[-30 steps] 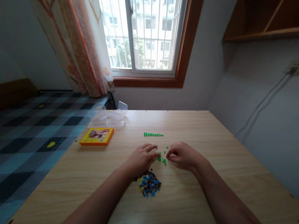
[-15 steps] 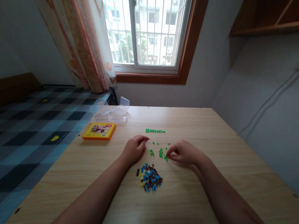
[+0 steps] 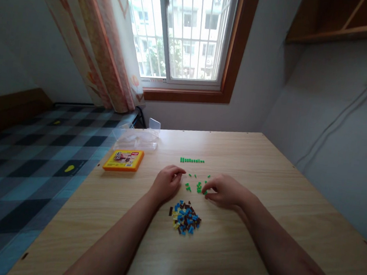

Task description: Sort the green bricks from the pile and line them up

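Small green building bricks (image 3: 199,187) lie loosely scattered on the wooden table between my two hands. At their right edge is my right hand (image 3: 227,190), its thumb and forefinger apart and reaching down around the nearest green pieces; its fingertips partly cover them. To the left of the bricks my left hand (image 3: 168,182) rests on the table, fingers loosely stretched to the right, nothing visible in them. Beyond the hands stands a neat row of green bricks (image 3: 192,160). Nearer to me lies a mixed pile of blue, brown and yellow bricks (image 3: 186,218).
An orange-yellow box (image 3: 123,160) lies on the left of the table (image 3: 240,156), with clear plastic packaging (image 3: 137,140) behind it. A checked bed (image 3: 46,158) adjoins the left side. A window (image 3: 194,33) and a curtain (image 3: 110,51) are behind.
My right hand's thumb and forefinger have spread a little and shifted slightly left over the green bricks. The left hand stays in place. The view has shifted slightly.
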Action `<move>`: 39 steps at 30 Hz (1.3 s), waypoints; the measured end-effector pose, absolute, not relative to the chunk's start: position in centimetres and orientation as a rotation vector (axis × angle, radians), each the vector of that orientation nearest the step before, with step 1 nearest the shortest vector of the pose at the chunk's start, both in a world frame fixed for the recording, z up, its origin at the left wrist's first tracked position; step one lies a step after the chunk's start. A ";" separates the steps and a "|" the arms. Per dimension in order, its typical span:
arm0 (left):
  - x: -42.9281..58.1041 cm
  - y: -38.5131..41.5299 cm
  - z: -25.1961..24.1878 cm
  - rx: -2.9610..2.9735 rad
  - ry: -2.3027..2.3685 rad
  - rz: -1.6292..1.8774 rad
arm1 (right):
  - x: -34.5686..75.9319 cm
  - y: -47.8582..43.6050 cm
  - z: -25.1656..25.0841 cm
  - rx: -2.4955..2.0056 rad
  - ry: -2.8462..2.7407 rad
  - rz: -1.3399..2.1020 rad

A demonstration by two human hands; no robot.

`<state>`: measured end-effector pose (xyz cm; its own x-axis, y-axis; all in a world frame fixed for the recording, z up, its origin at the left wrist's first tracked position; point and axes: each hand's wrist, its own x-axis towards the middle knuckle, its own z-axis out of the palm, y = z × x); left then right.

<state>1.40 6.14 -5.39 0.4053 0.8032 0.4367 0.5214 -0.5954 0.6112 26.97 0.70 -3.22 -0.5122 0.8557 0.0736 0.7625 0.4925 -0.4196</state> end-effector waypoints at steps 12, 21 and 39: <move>2.6 4.2 -4.1 2.800 0.771 0.602 | 27.0 0.7 -2.7 -1.417 -2.488 0.481; 2.5 4.0 -3.8 2.828 0.775 0.494 | 26.6 0.3 -3.0 -1.364 -2.487 0.524; 2.1 4.1 -3.7 2.794 0.817 0.577 | 26.3 0.5 -3.3 -1.379 -2.546 0.473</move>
<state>2.10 4.14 -3.71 0.7744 0.5481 0.3160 0.4809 -0.8345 0.2690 26.34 0.48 -3.29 -0.5414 0.8402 0.0294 0.7735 0.5115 -0.3743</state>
